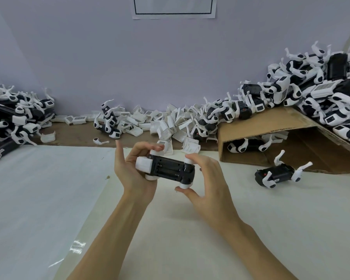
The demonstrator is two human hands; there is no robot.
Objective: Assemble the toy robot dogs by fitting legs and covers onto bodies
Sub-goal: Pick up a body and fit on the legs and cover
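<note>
Item: toy dog body (166,168), belly up so I reach the sockets; my left hand (132,168) cradles its covered end, my right hand (205,178) pinches the hip joints.

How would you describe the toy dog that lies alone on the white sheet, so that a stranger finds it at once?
Start at the cardboard ramp on the right side of the table. Just in front of its open lower edge, one dog lies alone on the white sheet, to the right of the right hand. Unlike the heaped dogs, it touches nothing else, and its black body shows with no white cover.
</note>
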